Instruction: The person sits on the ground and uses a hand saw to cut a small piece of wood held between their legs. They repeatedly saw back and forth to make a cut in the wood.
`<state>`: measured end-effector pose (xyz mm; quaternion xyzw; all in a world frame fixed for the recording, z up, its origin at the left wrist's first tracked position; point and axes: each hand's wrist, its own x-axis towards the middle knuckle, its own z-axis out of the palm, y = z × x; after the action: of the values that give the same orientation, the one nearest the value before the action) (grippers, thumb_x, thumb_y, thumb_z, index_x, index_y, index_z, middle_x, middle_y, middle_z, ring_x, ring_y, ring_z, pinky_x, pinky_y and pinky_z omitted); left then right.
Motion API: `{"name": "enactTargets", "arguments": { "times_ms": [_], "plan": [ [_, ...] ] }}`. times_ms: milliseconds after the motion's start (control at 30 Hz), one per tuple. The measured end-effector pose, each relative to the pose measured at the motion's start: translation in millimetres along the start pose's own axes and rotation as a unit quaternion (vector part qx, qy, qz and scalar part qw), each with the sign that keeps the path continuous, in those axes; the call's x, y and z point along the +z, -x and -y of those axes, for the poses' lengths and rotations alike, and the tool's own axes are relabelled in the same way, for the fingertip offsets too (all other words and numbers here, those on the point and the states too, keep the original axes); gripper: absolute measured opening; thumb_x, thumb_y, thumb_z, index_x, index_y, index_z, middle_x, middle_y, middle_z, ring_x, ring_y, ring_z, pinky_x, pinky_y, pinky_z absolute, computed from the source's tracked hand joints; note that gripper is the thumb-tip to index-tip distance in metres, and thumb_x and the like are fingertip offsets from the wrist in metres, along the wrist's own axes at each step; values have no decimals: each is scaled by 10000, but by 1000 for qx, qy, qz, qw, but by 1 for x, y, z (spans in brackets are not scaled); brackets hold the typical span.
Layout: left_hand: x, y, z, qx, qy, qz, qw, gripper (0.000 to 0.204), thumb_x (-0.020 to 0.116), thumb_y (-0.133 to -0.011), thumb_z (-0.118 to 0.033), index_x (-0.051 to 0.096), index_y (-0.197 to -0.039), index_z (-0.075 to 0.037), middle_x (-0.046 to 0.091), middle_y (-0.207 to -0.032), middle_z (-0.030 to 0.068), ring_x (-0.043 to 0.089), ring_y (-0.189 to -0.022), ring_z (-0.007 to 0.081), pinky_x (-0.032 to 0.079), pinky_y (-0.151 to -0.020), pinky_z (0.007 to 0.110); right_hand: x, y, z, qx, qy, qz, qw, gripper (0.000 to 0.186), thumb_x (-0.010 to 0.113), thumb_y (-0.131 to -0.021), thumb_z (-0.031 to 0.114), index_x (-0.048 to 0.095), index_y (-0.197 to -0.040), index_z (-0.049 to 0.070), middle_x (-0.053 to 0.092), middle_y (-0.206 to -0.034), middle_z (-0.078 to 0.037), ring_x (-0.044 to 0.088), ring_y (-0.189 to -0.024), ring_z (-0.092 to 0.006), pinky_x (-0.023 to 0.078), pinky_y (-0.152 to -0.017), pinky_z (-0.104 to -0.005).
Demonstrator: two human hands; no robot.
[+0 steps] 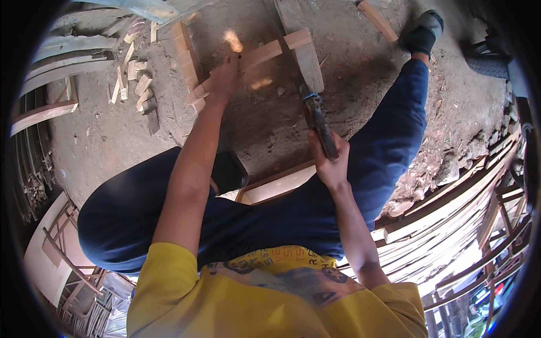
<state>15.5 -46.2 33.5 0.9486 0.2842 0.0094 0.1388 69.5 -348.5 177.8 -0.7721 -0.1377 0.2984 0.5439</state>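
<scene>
My left hand (225, 79) is closed around a pale wooden strip (262, 58), pressing it low over the ground. My right hand (329, 158) grips the dark handle of a handsaw (320, 121), which has a blue tie near its top. The thin blade, seen nearly edge-on, runs away from me past the strip's right end. Just right of the blade, a short wooden piece (297, 39) rests on a greyish plank (307, 65). Whether this piece is still joined to the strip I cannot tell. Beside my left hand lies a row of wooden blocks (187, 56).
Loose offcuts (143, 93) lie on the dirt floor at the left. Another wooden piece (377, 21) is near my outstretched right foot (422, 31). A dark tyre-like object (487, 59) stands far right. Stacked boards (451, 236) fill the lower right.
</scene>
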Motion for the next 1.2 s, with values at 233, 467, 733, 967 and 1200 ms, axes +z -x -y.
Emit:
{"name": "enactTargets", "arguments": {
  "times_ms": [233, 467, 733, 967, 1200],
  "plan": [
    [2, -7, 2, 3, -10, -21, 1000, 455, 707, -747, -377, 546, -1040, -69, 667, -883, 166, 665, -833, 359, 542, -690, 468, 21, -3, -1, -46, 17, -2, 999, 193, 639, -890, 126, 582, -757, -2, 492, -589, 21, 418, -569, -24, 338, -488, -244],
    [-5, -17, 16, 9, 29, 26, 999, 372, 699, -740, -351, 602, -985, -89, 683, -862, 168, 669, -851, 354, 536, -739, 465, 58, 10, -1, -36, 53, 13, 998, 244, 640, -909, 182, 573, -752, 7, 467, -593, 43, 390, -573, -23, 323, -488, -247],
    [3, -13, 18, 9, 71, -20, 997, 301, 722, -745, -246, 644, -975, -67, 682, -935, 146, 668, -891, 333, 540, -765, 454, 81, 13, 12, -32, 119, 18, 992, 214, 639, -898, 146, 602, -779, -29, 511, -580, -33, 447, -571, -41, 373, -487, -281],
    [6, -17, 13, -8, 65, -10, 998, 269, 730, -751, -243, 662, -939, -64, 683, -903, 156, 674, -876, 320, 547, -746, 432, 71, 32, 11, -27, 139, 4, 990, 205, 631, -909, 161, 593, -797, -6, 479, -605, 39, 405, -578, -22, 322, -490, -237],
    [0, -18, 15, -3, 79, -5, 997, 256, 708, -767, -240, 677, -947, -60, 684, -917, 164, 671, -879, 325, 544, -770, 434, 80, 38, 15, -2, 131, 18, 991, 204, 616, -916, 150, 596, -807, -21, 482, -600, 41, 405, -569, -25, 326, -479, -242]
  ]
}}
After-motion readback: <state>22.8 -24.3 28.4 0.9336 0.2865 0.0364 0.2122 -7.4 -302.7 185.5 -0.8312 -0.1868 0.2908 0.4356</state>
